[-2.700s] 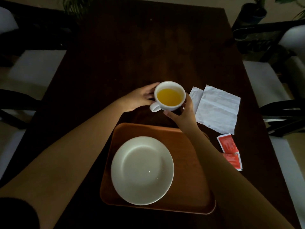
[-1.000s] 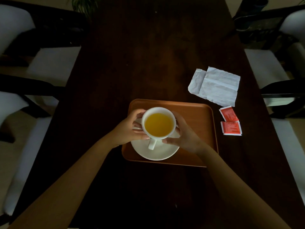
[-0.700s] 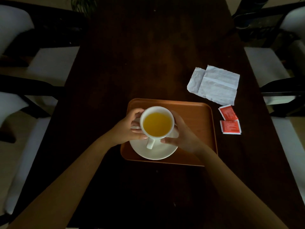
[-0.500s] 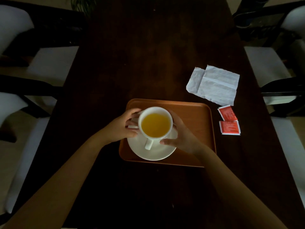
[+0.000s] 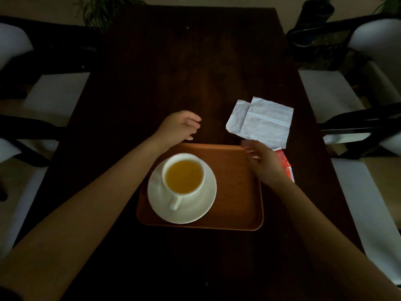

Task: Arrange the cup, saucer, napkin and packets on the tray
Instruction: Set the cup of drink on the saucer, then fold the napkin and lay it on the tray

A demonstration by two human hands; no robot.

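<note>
A white cup [image 5: 183, 178] of yellow liquid stands on a white saucer [image 5: 201, 205], handle toward me, on the left half of the orange tray [image 5: 236, 192]. My left hand [image 5: 178, 127] hovers beyond the tray's far left corner, fingers loosely curled, holding nothing. My right hand [image 5: 261, 161] is over the tray's far right corner, fingers apart and empty, close to the near edge of the white napkin [image 5: 263, 122]. The napkin lies on the table to the right of the tray. Red packets [image 5: 286, 166] lie beside the tray, partly hidden by my right hand.
The dark wooden table [image 5: 191, 68] stretches away beyond the tray. Chairs with white cushions flank it, left [image 5: 52, 94] and right [image 5: 325, 92]. A potted plant [image 5: 99, 9] stands past the far left corner.
Both hands let go of the cup, which now rests on the saucer. The left hand moved beyond the tray; the right hand moved toward the napkin.
</note>
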